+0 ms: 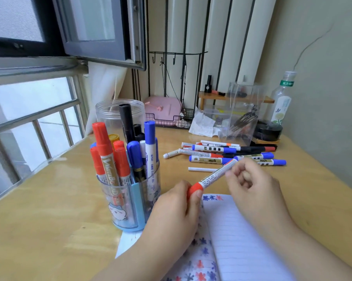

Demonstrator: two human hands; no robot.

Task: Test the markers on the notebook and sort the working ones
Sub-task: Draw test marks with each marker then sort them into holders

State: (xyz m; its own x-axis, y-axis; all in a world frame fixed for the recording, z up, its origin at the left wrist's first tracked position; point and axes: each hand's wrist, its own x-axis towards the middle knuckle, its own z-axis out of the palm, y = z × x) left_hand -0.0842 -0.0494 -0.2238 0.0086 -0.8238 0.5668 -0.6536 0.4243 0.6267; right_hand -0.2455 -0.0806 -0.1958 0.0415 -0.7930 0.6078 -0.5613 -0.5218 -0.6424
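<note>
Notebook (242,240) open up front, left hand (171,211) pinching red marker (213,176) by its cap, right hand (250,179) gripping the barrel, pen holder (128,199) just left.

A plastic bottle (282,100) with a green label stands at the far right of the wooden counter (49,199), beside a black round tin (269,129). A pink case (163,110) sits in a wire basket (172,119) near crumpled paper (202,123).
</note>
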